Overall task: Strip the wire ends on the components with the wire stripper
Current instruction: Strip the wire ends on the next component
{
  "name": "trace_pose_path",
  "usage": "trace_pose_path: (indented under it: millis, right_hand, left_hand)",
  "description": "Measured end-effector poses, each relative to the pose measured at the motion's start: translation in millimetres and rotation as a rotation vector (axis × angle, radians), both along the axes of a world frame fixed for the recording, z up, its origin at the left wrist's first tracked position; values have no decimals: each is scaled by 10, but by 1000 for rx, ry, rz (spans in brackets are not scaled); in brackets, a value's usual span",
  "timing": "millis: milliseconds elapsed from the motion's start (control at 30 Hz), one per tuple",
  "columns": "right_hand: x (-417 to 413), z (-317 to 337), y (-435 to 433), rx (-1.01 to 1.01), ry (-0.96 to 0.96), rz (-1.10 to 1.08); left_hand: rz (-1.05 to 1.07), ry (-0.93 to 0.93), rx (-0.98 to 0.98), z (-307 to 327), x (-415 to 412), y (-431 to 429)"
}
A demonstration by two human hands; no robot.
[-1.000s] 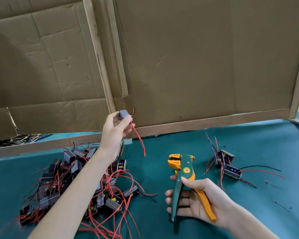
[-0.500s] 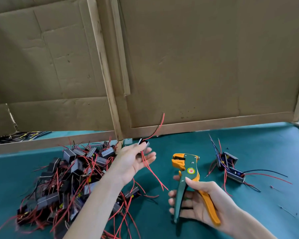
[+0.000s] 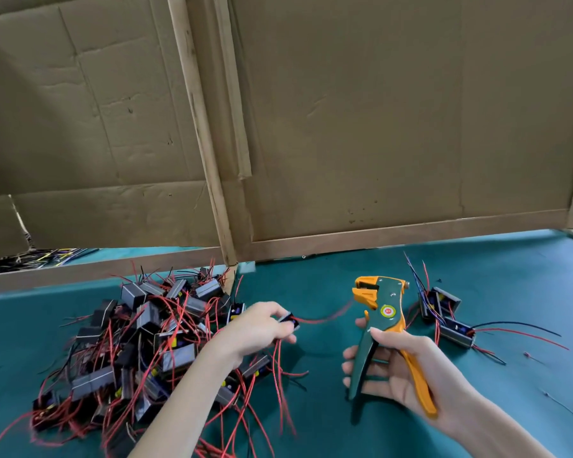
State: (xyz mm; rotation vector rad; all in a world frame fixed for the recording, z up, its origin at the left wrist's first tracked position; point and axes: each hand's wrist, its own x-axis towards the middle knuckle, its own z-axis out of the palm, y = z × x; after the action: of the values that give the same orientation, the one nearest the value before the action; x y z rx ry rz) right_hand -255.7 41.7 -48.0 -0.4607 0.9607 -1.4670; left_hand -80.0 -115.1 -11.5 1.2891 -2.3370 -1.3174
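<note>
My left hand [image 3: 258, 332] pinches a small black component [image 3: 289, 320] above the green table. One red wire [image 3: 325, 319] runs from that component toward the orange jaws of the wire stripper [image 3: 376, 312]; whether its tip sits inside the jaws is blurred. Other red wires hang below my fingers. My right hand [image 3: 401, 371] grips the stripper by its green and orange handles, jaws pointing up and away from me.
A big heap of black components with red wires [image 3: 153, 345] lies at the left. A few components with red and blue wires [image 3: 444, 312] lie to the right of the stripper. Cardboard panels on wooden frames [image 3: 344, 127] wall off the far side of the table [image 3: 311, 424].
My left hand has come down from high near the cardboard to table height and moved right, swinging the component's red wire toward the stripper jaws. The stripper hand has barely moved.
</note>
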Motion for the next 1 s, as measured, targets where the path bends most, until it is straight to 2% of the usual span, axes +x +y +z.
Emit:
trace_pose_path:
  millis: [100, 300, 400, 467, 600, 800, 1000]
  right_hand:
    - [-34, -7, -10, -4, -22, -42]
    - [-45, -33, -13, -2, -47, -51]
    - [-40, -37, -17, -2, -42, -50]
    - [-47, -38, -17, -4, -41, -53]
    - [-55, -40, -11, -11, -43, -59]
    - [-40, -33, -7, -15, -32, -35]
    - [-19, -26, 0, -22, -18, 10]
  left_hand:
    - [-18, -114, -124, -83, -34, 31]
    - [-83, -85, -103, -94, -24, 23]
    - [-154, -166, -312, -151, -74, 46]
    - [-203, -106, -428, -167, -117, 77]
    - [-290, 74, -426, -205, -187, 148]
    - [-161, 246, -433, -337, -258, 200]
    - [-163, 289, -414, -374, -297, 273]
